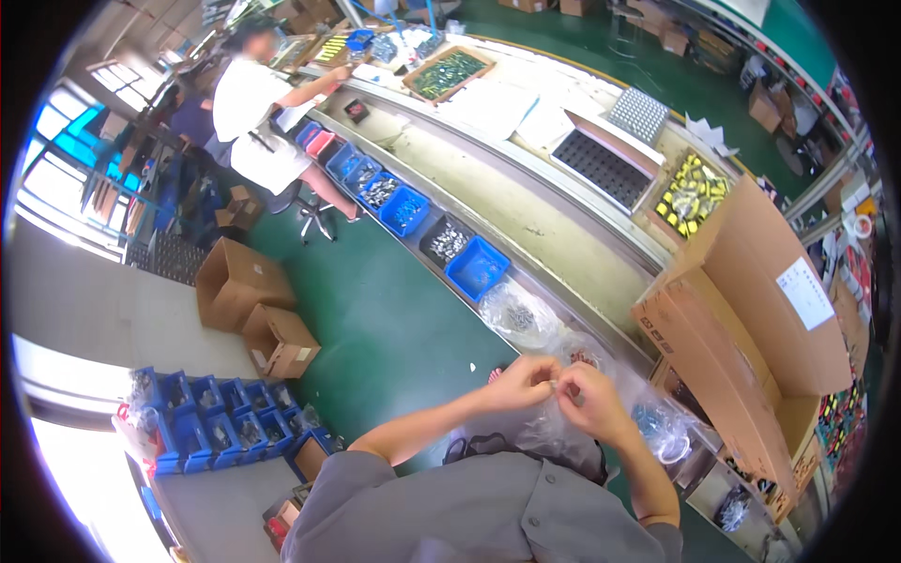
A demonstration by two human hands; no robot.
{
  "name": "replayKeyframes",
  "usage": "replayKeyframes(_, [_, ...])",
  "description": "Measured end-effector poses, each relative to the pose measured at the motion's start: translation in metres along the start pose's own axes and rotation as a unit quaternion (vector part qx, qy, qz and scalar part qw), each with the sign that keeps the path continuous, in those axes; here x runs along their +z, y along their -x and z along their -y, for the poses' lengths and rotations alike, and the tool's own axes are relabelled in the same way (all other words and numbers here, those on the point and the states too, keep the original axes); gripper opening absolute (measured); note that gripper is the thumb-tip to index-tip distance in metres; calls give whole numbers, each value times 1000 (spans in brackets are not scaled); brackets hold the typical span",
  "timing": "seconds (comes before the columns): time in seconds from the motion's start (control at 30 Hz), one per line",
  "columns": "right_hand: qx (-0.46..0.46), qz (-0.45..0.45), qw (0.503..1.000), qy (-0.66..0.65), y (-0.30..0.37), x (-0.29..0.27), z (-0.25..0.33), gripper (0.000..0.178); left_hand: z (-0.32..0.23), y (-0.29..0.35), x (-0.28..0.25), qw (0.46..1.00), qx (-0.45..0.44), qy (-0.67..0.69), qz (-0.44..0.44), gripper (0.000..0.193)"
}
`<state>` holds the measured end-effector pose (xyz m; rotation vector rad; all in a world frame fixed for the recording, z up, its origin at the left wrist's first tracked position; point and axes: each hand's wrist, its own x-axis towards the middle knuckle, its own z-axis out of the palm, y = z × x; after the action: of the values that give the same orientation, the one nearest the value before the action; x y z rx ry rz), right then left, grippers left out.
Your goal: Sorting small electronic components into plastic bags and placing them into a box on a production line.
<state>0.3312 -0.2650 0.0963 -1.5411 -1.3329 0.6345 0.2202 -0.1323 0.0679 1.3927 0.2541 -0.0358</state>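
My left hand (527,382) and my right hand (588,402) meet in front of my body, fingertips pinched together and nearly touching. Whatever lies between the fingers is too small to make out. Just below them, clear plastic film (542,428) lies over my lap; whether the fingers grip it, I cannot tell. Beyond my left hand, on the bench edge, sits a clear plastic bag of small metal parts (519,317). Another clear bag with reddish-brown small parts (584,355) is right behind my hands. To the right of my right hand lies a bag with bluish contents (659,427).
Blue bins (477,269) of small parts line the near bench edge. A large open carton (735,352) stands at right, near a black tray (603,169) and yellow-black parts (693,195). Stacked blue bins (208,434) stand at left. Another person (251,108) works farther along the bench.
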Motion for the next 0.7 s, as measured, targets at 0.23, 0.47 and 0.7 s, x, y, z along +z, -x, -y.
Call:
replayKeyframes(0.23, [140,-95,982,-81,9,16,-3,9,20,-13,5,995,34,79,-53,3])
replayKeyframes(0.47, [144,-37,986,-79,0,-8,6,10,-15,-6,-4,982,96,-161,-18,13])
replayKeyframes(0.7, [19,0,1000,24,-1,-11,11,13,-19,-8,-8,976,100,-182,68,16])
